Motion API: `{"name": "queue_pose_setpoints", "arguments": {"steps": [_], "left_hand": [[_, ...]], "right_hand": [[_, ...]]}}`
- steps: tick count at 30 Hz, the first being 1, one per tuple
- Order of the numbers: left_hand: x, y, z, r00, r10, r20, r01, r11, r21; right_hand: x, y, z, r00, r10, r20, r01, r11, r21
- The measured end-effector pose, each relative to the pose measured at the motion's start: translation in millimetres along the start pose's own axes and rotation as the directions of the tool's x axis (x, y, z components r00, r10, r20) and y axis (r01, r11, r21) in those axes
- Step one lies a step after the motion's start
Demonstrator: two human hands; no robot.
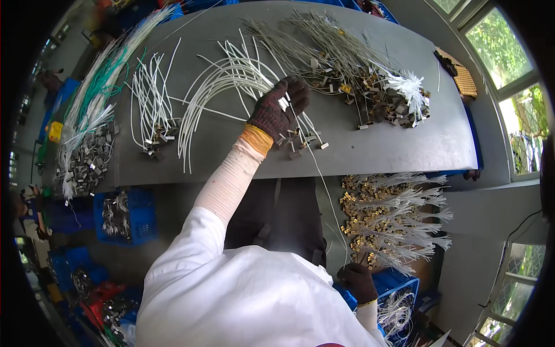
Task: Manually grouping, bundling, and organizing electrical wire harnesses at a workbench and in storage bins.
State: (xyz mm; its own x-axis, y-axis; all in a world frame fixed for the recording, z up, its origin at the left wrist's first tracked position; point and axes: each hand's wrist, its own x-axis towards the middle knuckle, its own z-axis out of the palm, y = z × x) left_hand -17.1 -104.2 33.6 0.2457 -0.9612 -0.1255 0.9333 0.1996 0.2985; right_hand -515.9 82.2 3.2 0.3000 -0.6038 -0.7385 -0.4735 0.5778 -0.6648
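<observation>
My left hand (280,104), in a dark maroon knit glove, is closed around a bundle of white wires (222,66) over the grey table. The wires arch away to the left, and small metal blocks (298,141) at their other ends lie just below the glove. One thin white wire (324,182) runs from this bundle over the table's near edge, down to my right hand (358,283). That hand, also gloved, is low at my right side above a blue crate (399,283), its fingers closed about the wire's lower end; the exact grip is small and dark.
White wires with metal blocks (153,110) lie left of the bundle; a larger white and green heap (95,115) is farther left. Grey wires with blocks (370,87) spread at the far right. Brass-ended bundles (393,214) sit below the table edge, and a blue basket (141,214) stands left.
</observation>
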Motion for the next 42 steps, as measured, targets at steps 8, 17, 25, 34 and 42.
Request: {"name": "queue_pose_setpoints", "arguments": {"steps": [8, 17, 25, 34, 42], "left_hand": [[-16.3, -2.8, -6.8, 0.999, -0.034, 0.003, 0.034, 0.999, -0.012], [-9.1, 6.9, -9.0, 0.999, 0.027, 0.045, -0.025, 0.999, -0.032], [-9.8, 7.2, -7.0, 1.0, 0.012, -0.01, -0.012, 1.0, 0.02], [-13.1, 2.7, -7.5, 0.999, -0.031, -0.038, 0.035, 0.993, 0.115], [-33.2, 6.9, -2.8, 0.998, -0.027, -0.055, 0.034, 0.989, 0.141]], "right_hand": [[-9.8, -29.1, 13.3, 0.999, 0.026, 0.042, -0.026, 1.0, 0.004], [-6.3, -9.2, 2.8, 0.987, -0.12, 0.106, 0.14, 0.968, -0.208], [1.5, 9.5, -12.0, 0.988, -0.054, 0.142, 0.072, 0.989, -0.127], [-6.8, -4.5, -2.1, 0.997, 0.012, 0.07, -0.013, 1.0, 0.02], [7.1, -18.4, 6.0, 0.962, -0.172, 0.212, 0.218, 0.951, -0.22]]}}
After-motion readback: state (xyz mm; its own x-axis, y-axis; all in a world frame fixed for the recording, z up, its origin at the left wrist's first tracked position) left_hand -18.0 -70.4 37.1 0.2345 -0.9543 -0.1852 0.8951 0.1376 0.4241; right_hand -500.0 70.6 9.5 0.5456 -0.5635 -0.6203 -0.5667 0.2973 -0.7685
